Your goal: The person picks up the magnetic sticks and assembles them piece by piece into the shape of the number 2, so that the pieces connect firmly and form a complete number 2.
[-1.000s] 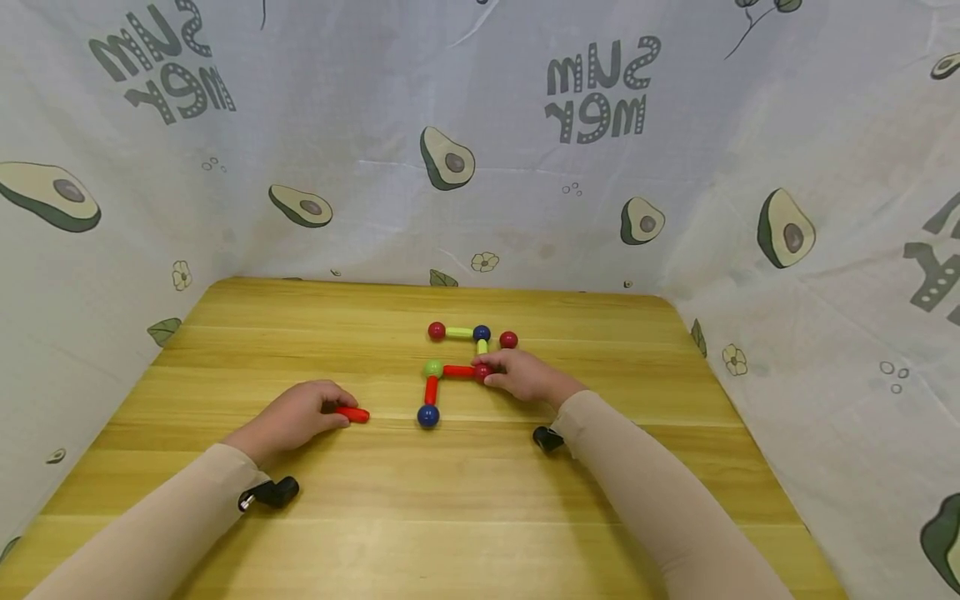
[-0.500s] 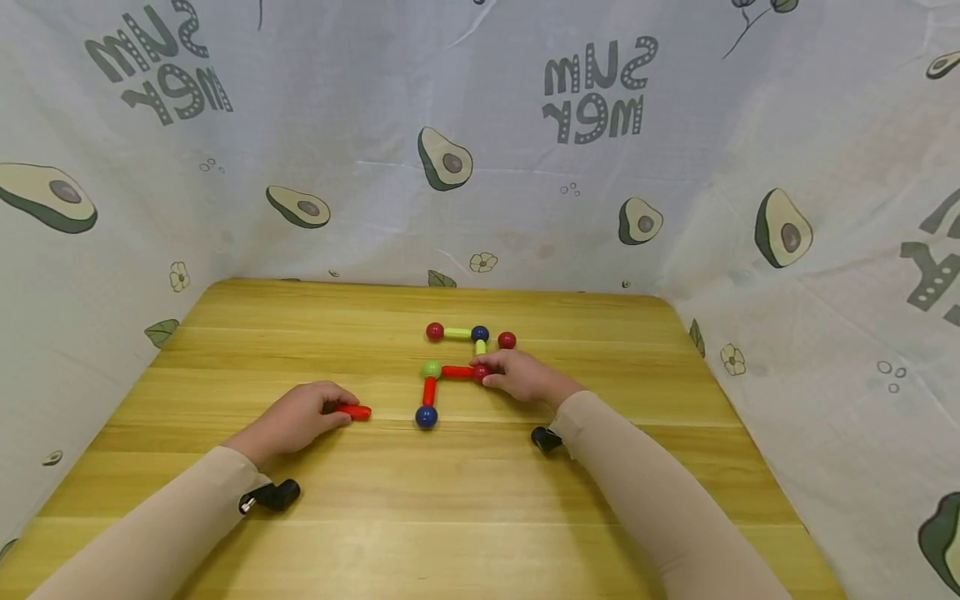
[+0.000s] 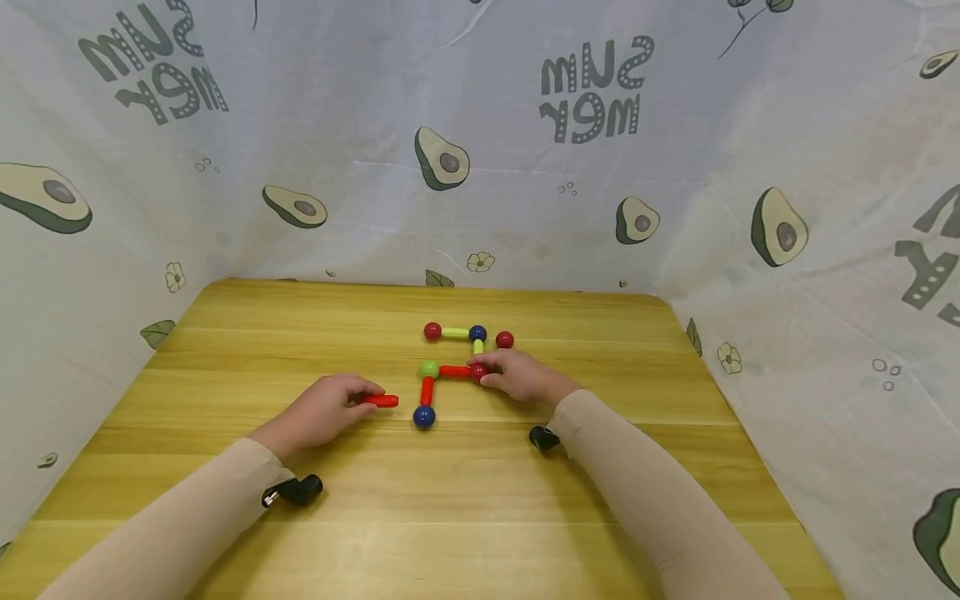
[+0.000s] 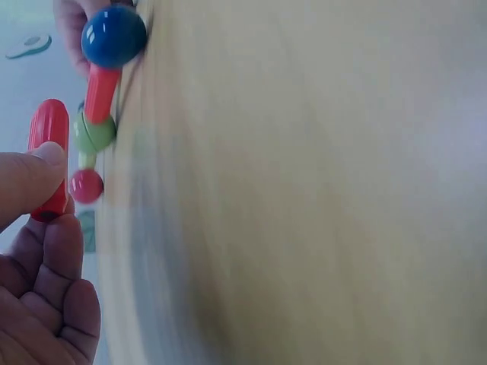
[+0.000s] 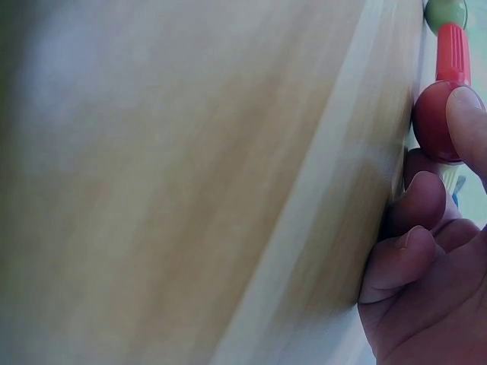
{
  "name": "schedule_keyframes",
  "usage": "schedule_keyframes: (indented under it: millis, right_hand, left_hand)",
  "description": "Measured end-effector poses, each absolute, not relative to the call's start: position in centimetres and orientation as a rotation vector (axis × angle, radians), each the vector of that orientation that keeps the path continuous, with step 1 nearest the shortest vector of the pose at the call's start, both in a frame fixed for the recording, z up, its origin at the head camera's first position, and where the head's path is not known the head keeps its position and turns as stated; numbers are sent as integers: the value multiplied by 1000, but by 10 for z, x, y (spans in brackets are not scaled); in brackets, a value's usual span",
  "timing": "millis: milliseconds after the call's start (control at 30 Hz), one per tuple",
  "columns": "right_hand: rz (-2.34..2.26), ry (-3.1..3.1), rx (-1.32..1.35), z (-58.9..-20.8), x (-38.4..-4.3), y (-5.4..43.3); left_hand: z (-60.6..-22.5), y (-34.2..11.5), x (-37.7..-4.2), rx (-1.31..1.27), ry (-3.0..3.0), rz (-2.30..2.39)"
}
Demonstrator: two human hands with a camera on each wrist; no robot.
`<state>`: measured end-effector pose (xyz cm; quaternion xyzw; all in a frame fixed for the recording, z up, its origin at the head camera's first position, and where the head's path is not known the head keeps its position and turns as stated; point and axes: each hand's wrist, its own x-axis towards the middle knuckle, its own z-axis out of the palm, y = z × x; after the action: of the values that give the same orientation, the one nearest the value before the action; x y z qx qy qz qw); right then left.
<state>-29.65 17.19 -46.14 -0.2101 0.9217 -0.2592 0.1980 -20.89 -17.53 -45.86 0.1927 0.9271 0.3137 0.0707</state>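
My left hand (image 3: 330,410) pinches a loose red rod (image 4: 50,152) between thumb and fingers, left of a chain of balls and rods. With its thumb and fingers, my right hand (image 3: 519,375) holds a dark red ball (image 5: 437,122) at the chain's right corner. From that ball a red rod (image 3: 454,372) runs left to a green ball (image 3: 429,369). Another red rod (image 3: 427,392) leads from the green ball toward me, ending in a blue ball (image 3: 423,417). Behind my right fingers, a yellow-green rod (image 3: 478,346) reaches a second blue ball (image 3: 477,333).
A further yellow-green rod (image 3: 454,332) joins that blue ball to a red ball (image 3: 432,332) at the far left. One separate red ball (image 3: 505,340) lies just beyond my right hand. The wooden table (image 3: 480,517) meets a printed cloth (image 3: 525,208) at the back and sides.
My left hand has moved right and slightly away from me, bringing the red rod closer to the chain. My right hand stays on the dark red ball.
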Motion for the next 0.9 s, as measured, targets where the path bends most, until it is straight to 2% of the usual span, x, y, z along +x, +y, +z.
schedule_keyframes:
  millis: [633, 900]
  right_hand:
    - [-737, 2579, -580, -461, -296, 172]
    - [-725, 2580, -583, -461, -296, 172]
  left_hand:
    - [-450, -115, -213, 696, 2729, 983]
    - [-453, -97, -212, 828, 2728, 965]
